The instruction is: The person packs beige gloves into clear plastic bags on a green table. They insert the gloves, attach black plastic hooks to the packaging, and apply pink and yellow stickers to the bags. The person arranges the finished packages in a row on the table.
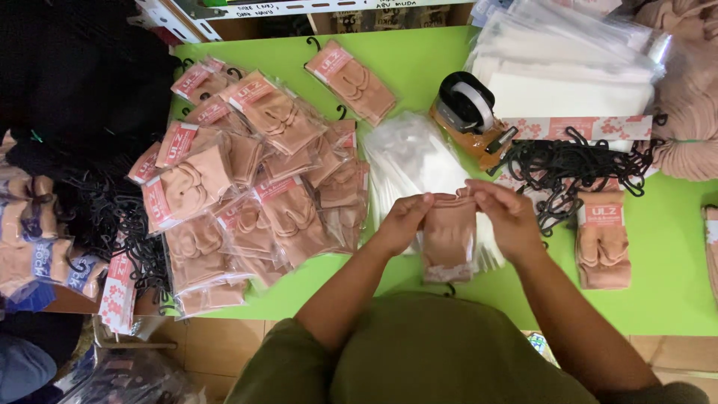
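both hands point(404, 223) point(510, 217), fingers pinching the top edge of a bagged sock pair point(449, 238); bare green table point(658, 292) rightward

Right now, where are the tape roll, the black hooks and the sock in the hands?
tape roll point(470, 105), head view, on its white tape.
black hooks point(576, 161), head view, middle of the pile.
sock point(449, 239), head view, on its middle.

Open green table point(658, 284) shows at near-right, betw. the lone carded sock pair point(603, 238) and the table edge, and at top centre. Left side blocked by a heap of bagged socks point(247, 187). Ahead of the hands: stack of clear bags point(407, 161), tape dispenser point(471, 116), tangle of black hooks point(576, 168).
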